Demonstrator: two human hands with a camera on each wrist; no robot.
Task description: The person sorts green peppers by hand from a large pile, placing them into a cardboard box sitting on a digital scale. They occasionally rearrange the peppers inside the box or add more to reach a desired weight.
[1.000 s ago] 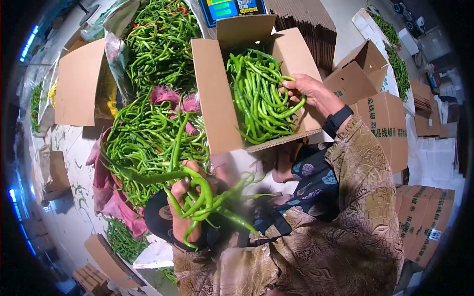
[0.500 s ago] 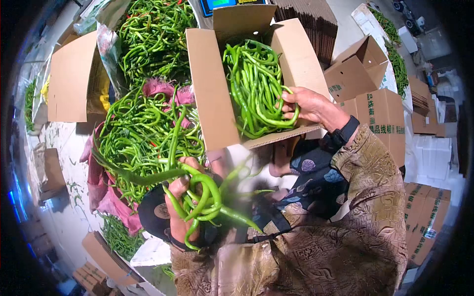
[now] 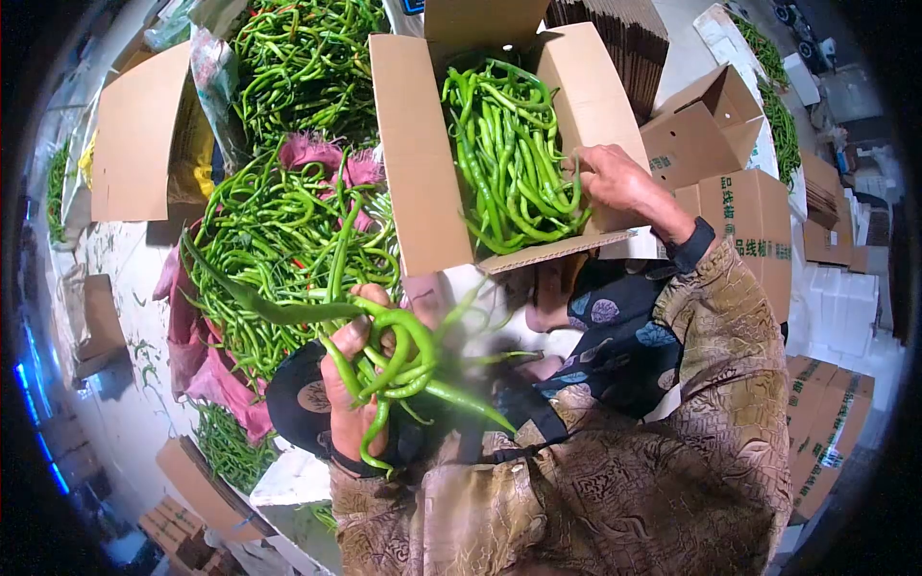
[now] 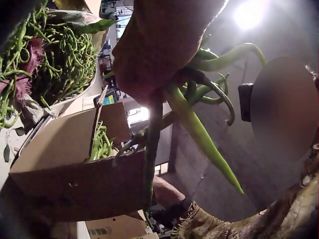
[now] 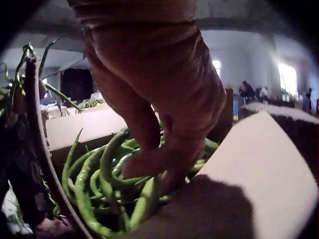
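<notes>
My left hand point(image 3: 351, 389) grips a small bunch of long green chili peppers point(image 3: 408, 355), their curved ends poking out past the fingers. In the left wrist view, one pepper point(image 4: 204, 142) points down from that hand. My right hand point(image 3: 619, 180) is at the right side of an open cardboard box point(image 3: 415, 163) filled with long green peppers point(image 3: 509, 144). Its fingers are bent down among the peppers beside the wall. In the right wrist view, the thumb and fingertips lie right at the peppers point(image 5: 94, 194); I cannot tell whether they pinch one.
Left of the box, a heap of peppers point(image 3: 279, 259) lies on pink cloth point(image 3: 187, 346), with a larger heap point(image 3: 307, 72) behind it. Flattened cardboard point(image 3: 619, 48) stands behind the box. Printed cartons point(image 3: 749, 230) are on the right. Another open carton point(image 3: 142, 134) stands at left.
My right hand held a curved pepper over the box's right side; that pepper now lies lower among the others, and the fingers have moved down by the wall. The left hand keeps its bunch.
</notes>
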